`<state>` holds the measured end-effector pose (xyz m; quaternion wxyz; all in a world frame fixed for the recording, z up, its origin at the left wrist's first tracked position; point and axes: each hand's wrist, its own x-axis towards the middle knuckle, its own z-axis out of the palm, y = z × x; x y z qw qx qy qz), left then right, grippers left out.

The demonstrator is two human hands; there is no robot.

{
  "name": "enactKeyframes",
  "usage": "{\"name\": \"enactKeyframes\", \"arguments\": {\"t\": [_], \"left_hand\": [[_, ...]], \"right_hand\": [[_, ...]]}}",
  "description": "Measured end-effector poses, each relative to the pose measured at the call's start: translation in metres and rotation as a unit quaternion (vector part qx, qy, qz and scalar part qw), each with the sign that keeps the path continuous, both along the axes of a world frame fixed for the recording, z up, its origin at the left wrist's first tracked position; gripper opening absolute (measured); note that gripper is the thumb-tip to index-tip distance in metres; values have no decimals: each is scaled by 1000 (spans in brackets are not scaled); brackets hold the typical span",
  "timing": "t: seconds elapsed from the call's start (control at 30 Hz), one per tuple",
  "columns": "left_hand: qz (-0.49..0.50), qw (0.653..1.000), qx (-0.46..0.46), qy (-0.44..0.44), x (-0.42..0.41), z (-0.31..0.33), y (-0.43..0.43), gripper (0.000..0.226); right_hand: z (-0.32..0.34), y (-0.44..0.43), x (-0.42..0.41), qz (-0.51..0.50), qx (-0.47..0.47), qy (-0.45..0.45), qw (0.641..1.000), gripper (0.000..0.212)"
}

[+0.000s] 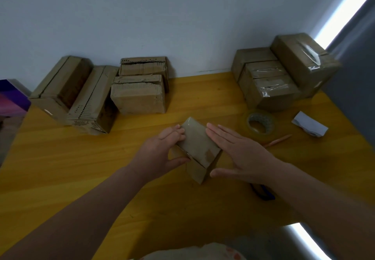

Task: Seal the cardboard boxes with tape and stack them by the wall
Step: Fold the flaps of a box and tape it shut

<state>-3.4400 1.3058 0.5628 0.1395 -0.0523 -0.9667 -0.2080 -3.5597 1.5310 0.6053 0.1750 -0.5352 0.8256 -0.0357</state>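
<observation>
While gripping the little box in the middle of the table with the left hand, rub the flat right hand slowly along the shiny tape. Press down hard. Smooth out every bump.

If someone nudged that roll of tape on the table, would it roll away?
Probably not: the roll of tape lies flat on the table, so it would likely slide. It is a hollow ring, so probably light. Stood on edge, it could roll.
</observation>
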Motion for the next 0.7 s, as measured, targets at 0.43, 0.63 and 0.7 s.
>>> {"name": "enactKeyframes", "arguments": {"t": [0.43,0.63,0.7], "left_hand": [[158,977,-106,-94,1,28,53,110],[198,958,49,-199,-10,27,33,114],[222,944,93,-225,-12,29,13,117]], "right_hand": [[-19,15,6,-29,-227,160,960,54],[-14,-5,0,-72,-242,111,961,52],[-15,-10,-4,-123,-195,70,971,54]]}}
